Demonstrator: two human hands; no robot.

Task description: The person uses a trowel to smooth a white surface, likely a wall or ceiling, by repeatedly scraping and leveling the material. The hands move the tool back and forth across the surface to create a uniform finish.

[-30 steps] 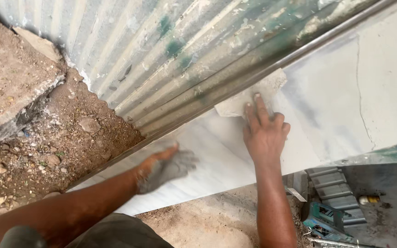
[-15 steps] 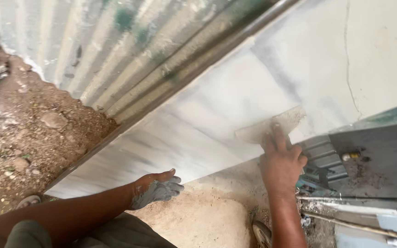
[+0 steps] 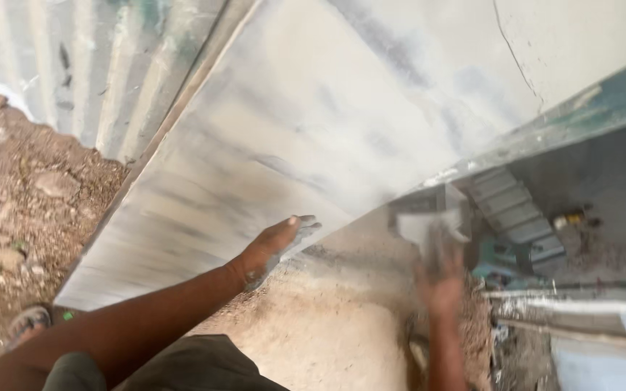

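- At the lower edge of a large pale stone slab, the left hand rests flat, its dusty fingers stretched out and close together, holding nothing.
- The slab leans tilted, grey-streaked and dusted white, with a thin dark crack running down its upper right part.
- Behind the slab's upper left edge stands a corrugated metal sheet, grey with patches of green, touching or just beside the slab; which of the two cannot be told.
- The right hand is blurred, just off the slab's lower right corner; its fingers press against a pale, flat sheet of paper-like stuff. Whether they clamp it or merely lie on it cannot be told.
- Below both hands lies a heap of light sandy dust, between the two forearms.
- To the left, reddish-brown earth with stones runs up to the foot of the metal sheet.
- At the bottom left a sandalled foot stands on that earth, near the slab's lower left corner.
- To the right, beside the right hand, a teal-green power tool lies on grey ground, with a ribbed grey piece just above it.
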